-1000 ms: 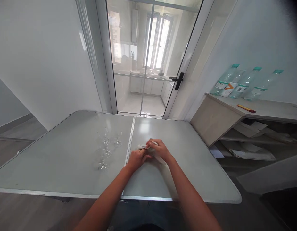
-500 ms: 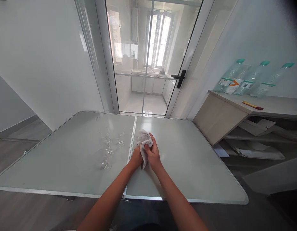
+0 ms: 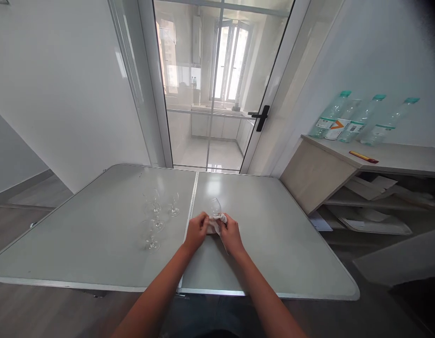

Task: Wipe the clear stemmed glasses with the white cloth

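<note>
My left hand (image 3: 197, 230) and right hand (image 3: 232, 234) grasp a crumpled white cloth (image 3: 213, 227) against a clear rounded glass (image 3: 215, 205) — probably for steadiness — above the grey-green surface (image 3: 287, 230); clear stemmed glasses (image 3: 152, 244) stand left, likely out of my way.

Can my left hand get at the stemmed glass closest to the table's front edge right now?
Probably, though the left hand seems busy with the white cloth and would need to free its grip; nothing shows blocking the way across to that stemmed glass.
</note>
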`<state>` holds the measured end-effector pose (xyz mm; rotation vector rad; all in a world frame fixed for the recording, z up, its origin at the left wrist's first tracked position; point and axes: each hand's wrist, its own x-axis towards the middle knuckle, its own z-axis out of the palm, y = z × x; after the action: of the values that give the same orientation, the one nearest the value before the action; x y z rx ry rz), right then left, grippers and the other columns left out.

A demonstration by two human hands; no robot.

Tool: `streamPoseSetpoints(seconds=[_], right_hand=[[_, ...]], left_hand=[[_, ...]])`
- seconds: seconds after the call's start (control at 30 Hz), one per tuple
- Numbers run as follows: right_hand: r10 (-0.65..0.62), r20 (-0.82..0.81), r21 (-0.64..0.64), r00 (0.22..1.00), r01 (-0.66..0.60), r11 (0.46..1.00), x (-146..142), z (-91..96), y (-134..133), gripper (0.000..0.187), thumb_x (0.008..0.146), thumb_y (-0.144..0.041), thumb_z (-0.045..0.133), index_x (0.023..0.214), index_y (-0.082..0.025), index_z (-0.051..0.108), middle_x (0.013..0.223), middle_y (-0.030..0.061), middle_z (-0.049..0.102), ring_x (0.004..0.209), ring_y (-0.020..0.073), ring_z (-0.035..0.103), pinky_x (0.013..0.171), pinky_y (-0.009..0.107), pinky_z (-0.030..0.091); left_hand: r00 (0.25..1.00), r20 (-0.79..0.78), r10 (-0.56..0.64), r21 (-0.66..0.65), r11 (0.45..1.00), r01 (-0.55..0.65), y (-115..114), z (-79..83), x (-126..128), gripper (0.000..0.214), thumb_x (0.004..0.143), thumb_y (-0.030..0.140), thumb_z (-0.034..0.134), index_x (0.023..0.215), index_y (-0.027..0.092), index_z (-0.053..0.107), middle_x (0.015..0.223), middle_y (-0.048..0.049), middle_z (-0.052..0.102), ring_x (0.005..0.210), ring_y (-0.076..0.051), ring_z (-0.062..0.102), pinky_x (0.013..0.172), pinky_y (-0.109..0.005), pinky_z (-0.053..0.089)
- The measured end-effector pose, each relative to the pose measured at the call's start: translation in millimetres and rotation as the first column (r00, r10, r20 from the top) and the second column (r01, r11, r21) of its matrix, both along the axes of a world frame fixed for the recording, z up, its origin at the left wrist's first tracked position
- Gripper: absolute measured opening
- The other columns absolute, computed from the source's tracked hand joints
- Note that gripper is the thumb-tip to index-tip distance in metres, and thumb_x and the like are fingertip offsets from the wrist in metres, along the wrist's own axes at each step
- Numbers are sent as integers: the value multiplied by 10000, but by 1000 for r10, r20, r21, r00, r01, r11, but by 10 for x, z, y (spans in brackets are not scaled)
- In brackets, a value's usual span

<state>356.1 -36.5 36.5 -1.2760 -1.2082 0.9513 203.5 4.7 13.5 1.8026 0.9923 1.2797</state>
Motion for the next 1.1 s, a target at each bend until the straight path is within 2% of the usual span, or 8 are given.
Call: streamPoseSetpoints(seconds=[0.13, 0.27, 0.37, 0.5, 0.7, 0.83, 0.93, 1.1], right_hand=[[177, -194, -115, 965, -202, 973, 31, -30, 5, 555, 751, -718, 719, 828, -170, 678, 710, 16, 644, 674, 177, 552, 658, 281, 421], [320, -288, -157, 902, -375, 914, -8, 17, -54, 592, 753, -719, 716, 948, -161, 695, 804, 61, 703, 706, 204, 619, 683, 316, 482], [289, -28, -124, 957, -291, 949, -115, 56, -110, 323, 864, -485, 685, 952, -175, 680, 870, 70, 709, 778, 211, 622, 733, 306, 468], [-84, 432, 33, 898, 77, 996, -282, 48, -163, 115, 890, -201, 563, 940, -197, 666, 869, 87, 680, 843, 232, 595, 789, 315, 405], [188, -194, -132, 963, -216, 967, -285, -9, -100, 401, 850, -581, 683, 805, -184, 663, 733, 54, 660, 692, 204, 574, 680, 312, 441], [260, -251, -153, 932, -303, 940, -180, 36, -89, 532, 822, -686, 673, 870, -156, 704, 738, 75, 699, 665, 205, 603, 669, 334, 480], [262, -98, -123, 960, -273, 954, -144, 93, -148, 345, 834, -513, 727, 876, -171, 724, 788, 61, 715, 717, 203, 609, 718, 318, 460], [-10, 315, 22, 949, 3, 1000, -218, 103, -227, 142, 863, -303, 668, 944, -211, 739, 831, 69, 718, 777, 223, 597, 780, 324, 425]], left_hand=[[935, 339, -106, -146, 976, 163, 65, 52, 21, 463, 910, 531, 657, 1225, 200, 587, 1200, -123, 683, 1093, -255, 650, 894, -360, 495], [787, 572, -232, -287, 842, 456, 64, 68, 41, 605, 858, 544, 734, 1312, 183, 563, 1195, -155, 720, 1080, -280, 698, 935, -408, 530], [796, 594, -119, -281, 896, 343, 64, 65, 44, 564, 811, 502, 798, 1233, 181, 607, 1106, -121, 742, 1057, -259, 699, 950, -393, 524], [829, 559, -22, -254, 947, 197, 90, 76, 40, 548, 807, 479, 808, 1223, 183, 608, 1112, -114, 735, 1082, -242, 681, 963, -376, 514], [794, 607, -25, -292, 923, 252, 60, 116, 26, 537, 848, 562, 731, 1205, 169, 649, 1043, -105, 744, 866, -193, 671, 801, -315, 530], [778, 625, -64, -277, 914, 297, 49, 104, 37, 535, 885, 573, 681, 1227, 164, 636, 1057, -112, 741, 827, -177, 651, 776, -306, 528], [798, 599, -68, -257, 928, 272, 64, 102, 45, 547, 873, 574, 697, 1231, 168, 618, 1068, -111, 737, 851, -181, 654, 788, -308, 521], [835, 544, -79, -235, 941, 242, 63, 135, 37, 562, 841, 528, 760, 1249, 173, 604, 1113, -118, 734, 1016, -217, 664, 915, -339, 506]])
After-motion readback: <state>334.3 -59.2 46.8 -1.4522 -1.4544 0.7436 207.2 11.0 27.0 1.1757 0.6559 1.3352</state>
